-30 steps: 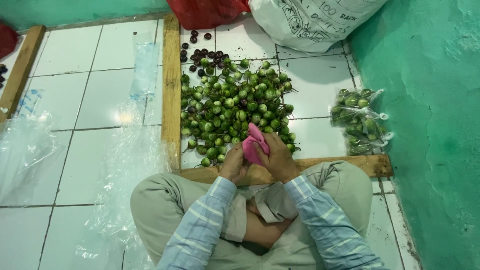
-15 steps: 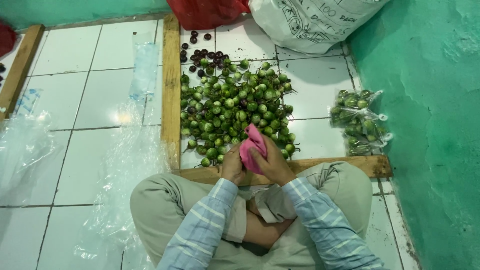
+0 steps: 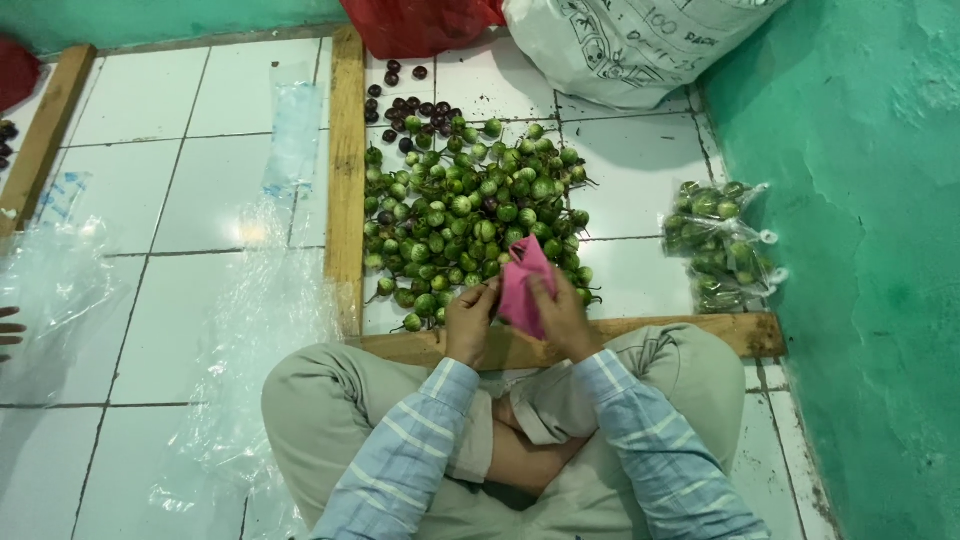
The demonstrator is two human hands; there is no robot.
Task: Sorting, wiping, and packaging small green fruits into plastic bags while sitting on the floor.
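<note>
I sit cross-legged on a white tiled floor. Both hands hold a small pink plastic bag [image 3: 524,283] upright in front of my knees. My left hand [image 3: 470,318] pinches its left edge, and my right hand [image 3: 563,315] grips its right side. Just beyond the bag lies a heap of small round green eggplants [image 3: 470,215], with several dark purple ones [image 3: 410,108] at its far edge. The heap lies inside a frame of wooden slats [image 3: 347,170].
Two filled clear bags of green eggplants [image 3: 718,245] lie by the green wall at right. A white sack [image 3: 625,45] and a red bag [image 3: 415,22] stand at the back. Clear plastic sheets [image 3: 250,330] lie on the tiles at left. Another person's fingers [image 3: 8,333] show at the left edge.
The pink bag has stayed between my hands, which shifted slightly around it. The heap has not moved.
</note>
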